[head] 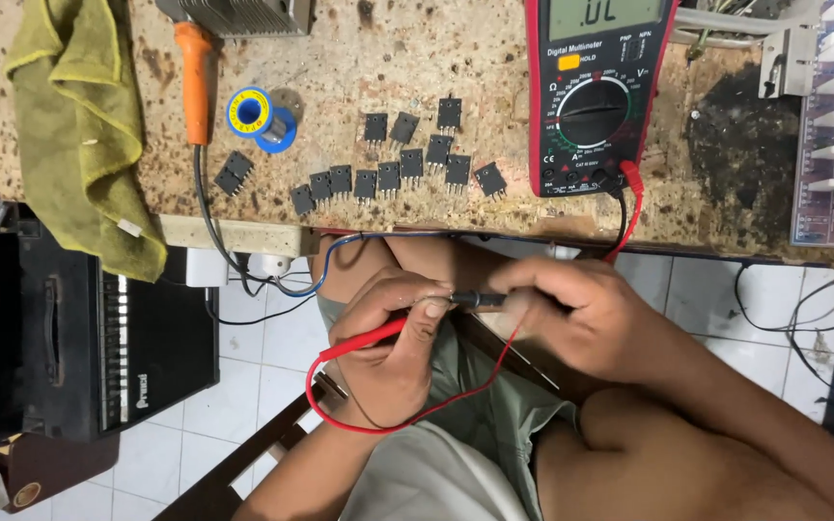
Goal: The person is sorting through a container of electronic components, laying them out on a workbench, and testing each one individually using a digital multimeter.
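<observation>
Gripping the red probe (pixel 371 340), the left hand (pixel 393 338) — right hand (pixel 576 314) pinching the black probe (pixel 480 300).

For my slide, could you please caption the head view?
Left hand holds a red probe, right hand a black probe, tips together below a multimeter and transistors.

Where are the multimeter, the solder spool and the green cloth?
multimeter (pixel 593 111): head view, on its dial.
solder spool (pixel 251 113): head view, on the spool's blue and yellow face.
green cloth (pixel 74 116): head view, on its folded middle.
</observation>
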